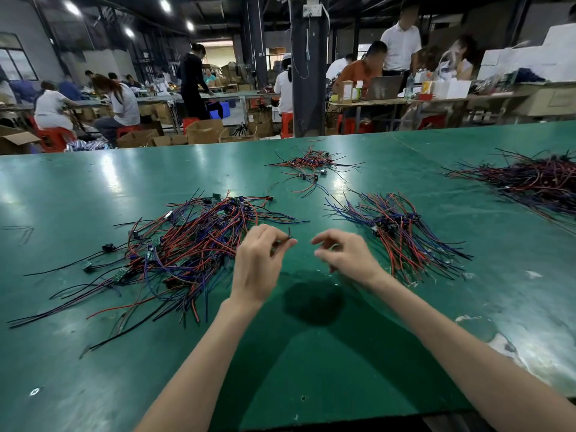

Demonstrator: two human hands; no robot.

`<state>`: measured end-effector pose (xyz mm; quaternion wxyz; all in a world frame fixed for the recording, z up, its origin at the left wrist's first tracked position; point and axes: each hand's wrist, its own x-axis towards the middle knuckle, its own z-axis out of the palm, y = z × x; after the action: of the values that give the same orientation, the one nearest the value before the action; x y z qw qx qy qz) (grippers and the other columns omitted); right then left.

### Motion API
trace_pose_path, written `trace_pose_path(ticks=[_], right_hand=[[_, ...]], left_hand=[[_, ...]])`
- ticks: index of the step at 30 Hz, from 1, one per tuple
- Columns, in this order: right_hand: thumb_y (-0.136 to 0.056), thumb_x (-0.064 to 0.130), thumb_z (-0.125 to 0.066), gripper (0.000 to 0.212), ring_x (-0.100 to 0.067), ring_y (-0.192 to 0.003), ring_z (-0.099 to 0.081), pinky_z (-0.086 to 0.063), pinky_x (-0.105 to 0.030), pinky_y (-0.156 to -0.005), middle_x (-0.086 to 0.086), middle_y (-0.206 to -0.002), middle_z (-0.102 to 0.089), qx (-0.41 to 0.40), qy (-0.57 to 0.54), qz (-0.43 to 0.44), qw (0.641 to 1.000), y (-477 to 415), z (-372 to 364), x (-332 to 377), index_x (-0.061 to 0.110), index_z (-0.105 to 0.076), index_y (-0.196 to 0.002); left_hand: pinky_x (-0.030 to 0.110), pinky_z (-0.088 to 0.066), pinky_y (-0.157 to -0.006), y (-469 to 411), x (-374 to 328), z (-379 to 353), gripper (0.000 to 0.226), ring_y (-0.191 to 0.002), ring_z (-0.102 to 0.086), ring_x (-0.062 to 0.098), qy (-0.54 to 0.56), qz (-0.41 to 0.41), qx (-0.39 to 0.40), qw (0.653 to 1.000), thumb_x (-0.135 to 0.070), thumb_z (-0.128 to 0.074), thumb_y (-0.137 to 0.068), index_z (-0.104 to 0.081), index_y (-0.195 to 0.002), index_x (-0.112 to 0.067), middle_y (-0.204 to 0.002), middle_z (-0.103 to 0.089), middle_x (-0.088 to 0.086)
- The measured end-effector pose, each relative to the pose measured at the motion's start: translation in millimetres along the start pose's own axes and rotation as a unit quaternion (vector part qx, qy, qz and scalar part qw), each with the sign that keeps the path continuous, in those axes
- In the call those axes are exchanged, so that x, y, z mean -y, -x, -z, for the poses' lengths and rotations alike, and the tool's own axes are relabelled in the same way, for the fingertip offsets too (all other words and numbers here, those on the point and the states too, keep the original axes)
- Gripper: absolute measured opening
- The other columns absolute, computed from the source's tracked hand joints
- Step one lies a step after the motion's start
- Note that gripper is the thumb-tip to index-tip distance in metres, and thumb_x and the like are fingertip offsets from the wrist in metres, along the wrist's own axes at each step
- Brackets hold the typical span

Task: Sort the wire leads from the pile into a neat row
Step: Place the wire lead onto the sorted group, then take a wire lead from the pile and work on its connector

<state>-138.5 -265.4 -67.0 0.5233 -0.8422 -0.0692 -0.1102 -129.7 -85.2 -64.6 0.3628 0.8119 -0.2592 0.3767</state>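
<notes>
Picking step: left hand (258, 263) pinches a dark lead (289, 233) beside the pile (187, 244); right hand (343, 254) loosely curled, empty. Next, lay it along the right-hand row (402, 232).

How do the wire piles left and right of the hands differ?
The left pile sprawls wider, wires crossing every way; the right pile is smaller, wires roughly side by side. Small green boards dot the left pile; I see none in the right pile. Both hold red, blue and black wires.
</notes>
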Motion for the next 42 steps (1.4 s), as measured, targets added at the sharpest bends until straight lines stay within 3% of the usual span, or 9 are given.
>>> trace_pose_path(ticks=[5, 7, 9, 13, 17, 24, 29, 36, 42], right_hand=[[-0.082, -0.012, -0.061, 0.038, -0.003, -0.049, -0.053, -0.045, -0.019, -0.049, 0.005, -0.062, -0.059, 0.119, -0.054, 0.056, 0.990, 9.4, -27.8, 3.9, 0.026, -0.059, -0.075], [-0.084, -0.016, -0.052, 0.039, -0.002, -0.051, -0.054, -0.045, -0.021, -0.053, 0.005, -0.060, -0.059, 0.092, -0.086, 0.030, 0.992, 8.7, -28.7, 1.4, 0.020, -0.061, -0.073], [-0.089, -0.010, -0.054, 0.023, -0.010, -0.058, -0.055, -0.046, -0.025, -0.058, -0.008, -0.070, -0.062, 0.045, -0.122, -0.024, 0.991, 5.0, -27.3, 0.4, 0.008, -0.065, -0.082], [-0.092, 0.002, -0.057, 0.010, -0.005, -0.057, -0.059, -0.053, -0.017, -0.059, -0.004, -0.067, -0.065, -0.032, -0.266, -0.089, 0.959, -3.5, -17.4, -2.4, -0.001, -0.066, -0.089], [-0.092, 0.006, -0.057, 0.016, -0.007, -0.060, -0.060, -0.058, -0.024, -0.065, 0.000, -0.062, -0.064, -0.050, -0.320, -0.103, 0.941, -5.1, -6.8, -4.9, 0.005, -0.067, -0.080], [-0.091, 0.006, -0.056, 0.016, -0.012, -0.061, -0.063, -0.059, -0.030, -0.062, -0.005, -0.070, -0.062, -0.030, -0.386, -0.115, 0.915, -3.8, -5.1, -1.5, 0.004, -0.067, -0.080], [-0.092, 0.002, -0.054, 0.011, -0.014, -0.058, -0.065, -0.059, -0.029, -0.062, -0.006, -0.066, -0.066, -0.032, -0.434, -0.117, 0.893, -4.4, -2.3, 1.1, 0.001, -0.063, -0.085], [-0.085, -0.003, -0.062, 0.008, -0.009, -0.055, -0.060, -0.058, -0.024, -0.062, -0.002, -0.063, -0.063, -0.015, -0.366, -0.133, 0.921, -5.0, -3.5, -0.6, 0.003, -0.065, -0.082], [-0.084, -0.006, -0.063, 0.010, -0.011, -0.056, -0.062, -0.057, -0.025, -0.058, -0.006, -0.066, -0.063, -0.018, -0.317, -0.126, 0.940, -4.7, -6.2, -3.8, 0.003, -0.065, -0.080]], left_hand=[[0.031, -0.050, -0.067, 9.7, -12.3, -12.2, 0.008, -0.070, -0.061, 0.020, 0.096, 0.004, 0.060, 0.994, -0.007, -0.074, -0.080, -0.068, -0.081, -0.002, -0.078, -0.067, 0.006], [0.029, -0.050, -0.072, 10.2, -13.7, -13.2, 0.010, -0.076, -0.062, 0.018, 0.117, 0.009, 0.071, 0.991, -0.010, -0.072, -0.082, -0.069, -0.088, -0.003, -0.084, -0.068, 0.004], [0.030, -0.049, -0.083, 9.8, -12.0, -14.1, 0.023, -0.088, -0.060, 0.016, 0.097, 0.026, 0.093, 0.991, -0.017, -0.070, -0.085, -0.067, -0.104, -0.005, -0.099, -0.066, 0.003], [0.037, -0.038, -0.100, 10.3, 2.3, -16.2, 0.042, -0.116, -0.048, 0.022, -0.055, 0.095, 0.173, 0.979, -0.034, -0.058, -0.092, -0.053, -0.127, -0.010, -0.123, -0.056, 0.005], [0.038, -0.041, -0.094, 14.3, 3.0, -17.0, 0.028, -0.108, -0.053, 0.023, -0.054, 0.134, 0.221, 0.964, -0.029, -0.053, -0.096, -0.060, -0.118, -0.013, -0.114, -0.064, 0.005], [0.041, -0.038, -0.097, 15.5, 3.5, -18.1, 0.023, -0.106, -0.053, 0.022, -0.060, 0.129, 0.212, 0.967, -0.023, -0.056, -0.094, -0.065, -0.115, -0.018, -0.108, -0.068, 0.002], [0.041, -0.042, -0.089, 14.2, 2.0, -17.6, 0.016, -0.095, -0.051, 0.022, -0.033, 0.127, 0.178, 0.975, -0.022, -0.059, -0.093, -0.068, -0.102, -0.012, -0.096, -0.067, 0.002], [0.025, -0.039, -0.081, 15.4, -2.6, -19.8, 0.013, -0.092, -0.048, 0.015, -0.008, 0.103, 0.173, 0.979, -0.019, -0.062, -0.091, -0.063, -0.100, -0.010, -0.090, -0.056, -0.005], [0.030, -0.041, -0.089, 16.4, -1.5, -18.4, 0.018, -0.100, -0.050, 0.017, -0.014, 0.103, 0.186, 0.977, -0.020, -0.061, -0.091, -0.058, -0.107, -0.011, -0.100, -0.054, -0.002]])
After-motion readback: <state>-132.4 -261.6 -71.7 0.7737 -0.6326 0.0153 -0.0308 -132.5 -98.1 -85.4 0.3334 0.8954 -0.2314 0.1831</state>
